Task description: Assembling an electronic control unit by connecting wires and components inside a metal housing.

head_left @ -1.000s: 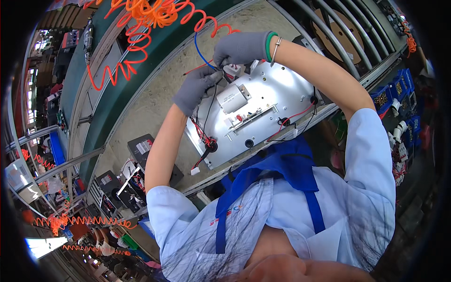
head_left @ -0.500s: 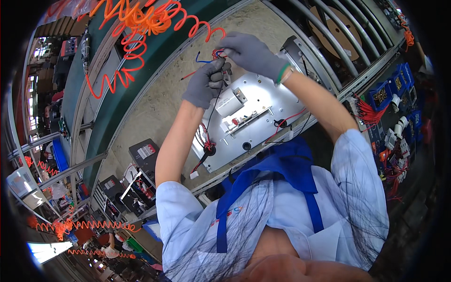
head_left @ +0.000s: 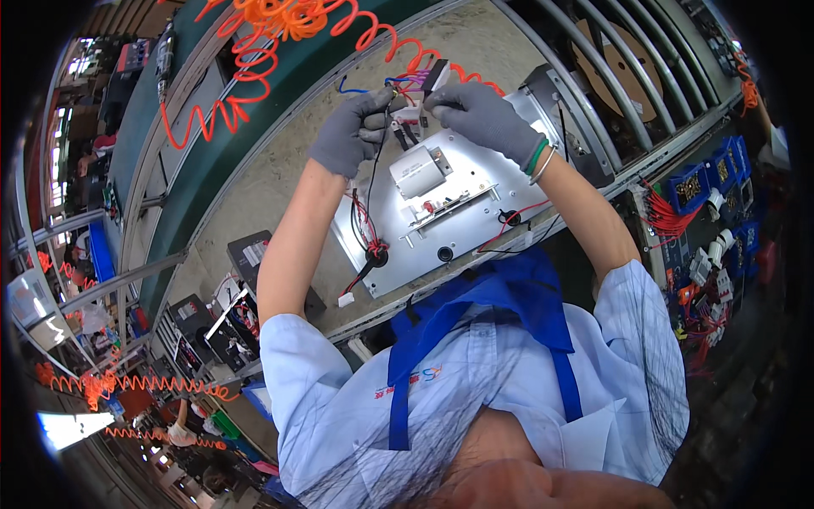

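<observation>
In the head view, a cluster of purple, blue and red wires [head_left: 412,79] is being pinched by the gloved left hand [head_left: 349,133], its thumb and fingertips being pressed together at the cluster's near side. A small black-and-white block [head_left: 437,76] is being gripped near its lower end by the gloved right hand [head_left: 485,120], whose thumb and fingers are being kept closed on it. Both wires and block are being held above the far edge of a shiny metal plate [head_left: 409,270], which is being supported by the worktop [head_left: 263,193] in front of the person. On the plate, a pale cylinder [head_left: 418,173] is being carried just below the hands, and a narrow circuit board [head_left: 449,212] is being borne nearer the body. At the plate's left corner, red and black leads [head_left: 374,251] are being gathered, with a white connector [head_left: 345,299] being left hanging past the edge. Beyond the hands, an orange coiled hose [head_left: 368,36] is being suspended; at the right, small parts are being contained in blue bins [head_left: 688,190].
</observation>
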`<state>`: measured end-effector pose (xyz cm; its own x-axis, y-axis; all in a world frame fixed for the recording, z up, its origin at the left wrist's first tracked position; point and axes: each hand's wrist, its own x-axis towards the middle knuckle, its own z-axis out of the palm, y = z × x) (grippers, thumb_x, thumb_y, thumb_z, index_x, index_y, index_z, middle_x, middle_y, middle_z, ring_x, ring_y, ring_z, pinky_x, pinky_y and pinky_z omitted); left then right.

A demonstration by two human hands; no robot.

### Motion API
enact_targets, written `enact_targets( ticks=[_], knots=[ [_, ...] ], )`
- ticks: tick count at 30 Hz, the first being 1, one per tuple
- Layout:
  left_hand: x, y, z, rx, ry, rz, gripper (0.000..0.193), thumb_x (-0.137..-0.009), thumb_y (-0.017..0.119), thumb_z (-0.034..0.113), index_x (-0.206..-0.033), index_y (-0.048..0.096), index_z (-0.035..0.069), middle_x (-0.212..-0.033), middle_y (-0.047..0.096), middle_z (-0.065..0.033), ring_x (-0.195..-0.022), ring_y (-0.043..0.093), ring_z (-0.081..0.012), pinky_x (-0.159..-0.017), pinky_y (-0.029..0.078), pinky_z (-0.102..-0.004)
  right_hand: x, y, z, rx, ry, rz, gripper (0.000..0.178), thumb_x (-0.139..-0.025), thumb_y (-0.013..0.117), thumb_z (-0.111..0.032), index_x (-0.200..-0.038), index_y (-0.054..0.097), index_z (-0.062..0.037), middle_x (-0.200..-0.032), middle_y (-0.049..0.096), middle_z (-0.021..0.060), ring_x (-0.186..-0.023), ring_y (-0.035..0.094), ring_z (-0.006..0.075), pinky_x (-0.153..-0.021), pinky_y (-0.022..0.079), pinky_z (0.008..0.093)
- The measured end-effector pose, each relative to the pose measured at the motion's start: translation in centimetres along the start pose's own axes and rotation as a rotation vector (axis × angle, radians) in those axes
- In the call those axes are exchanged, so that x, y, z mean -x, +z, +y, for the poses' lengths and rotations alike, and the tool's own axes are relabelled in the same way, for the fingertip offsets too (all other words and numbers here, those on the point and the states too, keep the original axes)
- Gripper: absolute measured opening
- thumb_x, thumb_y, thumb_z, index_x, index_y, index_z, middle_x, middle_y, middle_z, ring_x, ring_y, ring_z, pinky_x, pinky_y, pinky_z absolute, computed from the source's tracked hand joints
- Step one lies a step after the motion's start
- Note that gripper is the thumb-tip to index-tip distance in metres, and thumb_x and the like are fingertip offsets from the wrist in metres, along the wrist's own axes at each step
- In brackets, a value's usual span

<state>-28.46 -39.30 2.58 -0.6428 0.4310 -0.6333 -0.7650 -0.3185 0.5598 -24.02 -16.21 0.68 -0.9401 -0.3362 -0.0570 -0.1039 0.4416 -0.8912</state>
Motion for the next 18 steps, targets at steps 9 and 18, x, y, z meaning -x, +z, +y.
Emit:
enact_targets(
  ticks=[9, 18],
  knots=[
    [2.0, -1.4, 0.8, 0.018, 0.030, -0.036, 0.014, -0.096, 0.055, 0.012, -0.097, 0.056, -0.002, -0.064, 0.045, 0.0022, -0.043, 0.027, -0.0006, -0.032, 0.022, -0.0153, -0.6, 1.4, -0.7, -0.064, -0.084, -0.054, 0.027, -0.087, 0.058, -0.022, -0.102, 0.069, -0.0023, -0.088, 0.070, 0.0129, -0.082, 0.067, 0.0229, -0.079, 0.051, 0.0320],
    [3.0, -2.2, 1.4, -0.026, -0.008, -0.031, 0.017, -0.096, 0.056, 0.014, -0.100, 0.057, -0.002, -0.055, 0.039, 0.0047, -0.041, 0.027, -0.0011, -0.032, 0.019, -0.0168, -0.1, 2.6, -1.7, -0.219, -0.028, -0.211, 0.029, -0.091, 0.057, -0.017, -0.108, 0.065, 0.0045, -0.090, 0.067, 0.0093, -0.080, 0.063, 0.0139, -0.076, 0.051, 0.0275]
  ],
)
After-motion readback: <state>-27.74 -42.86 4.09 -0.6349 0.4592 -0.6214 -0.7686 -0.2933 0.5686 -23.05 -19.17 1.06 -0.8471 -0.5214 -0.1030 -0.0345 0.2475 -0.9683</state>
